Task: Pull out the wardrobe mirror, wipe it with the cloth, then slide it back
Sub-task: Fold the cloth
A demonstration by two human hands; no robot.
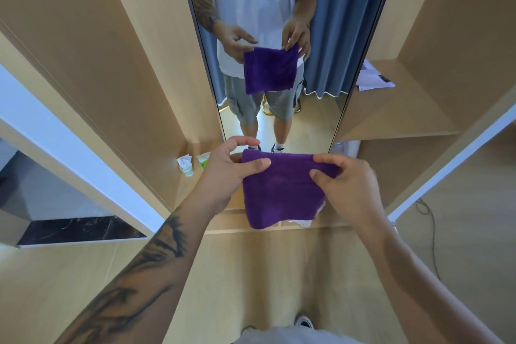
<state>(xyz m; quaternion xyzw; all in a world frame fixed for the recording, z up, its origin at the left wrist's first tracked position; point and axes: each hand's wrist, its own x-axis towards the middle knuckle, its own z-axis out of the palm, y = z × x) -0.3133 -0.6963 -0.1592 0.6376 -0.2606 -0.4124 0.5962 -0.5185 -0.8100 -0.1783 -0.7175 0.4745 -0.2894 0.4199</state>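
- The left hand pinches the purple cloth at its 9 o'clock top corner, and the right hand pinches the 3 o'clock corner. The cloth hangs flat between them; either corner could slip from so light a grip.
- A small bottle stands on the wardrobe floor at 10 o'clock, where a sweeping cloth might knock it.
- The mirror stands at 12 o'clock, apparently pulled out; hard wiping could push it on its slide.

No readable text anywhere here: the papers near the shelf's back edge carry dark print too small to read, and the little bottle's label is blurred
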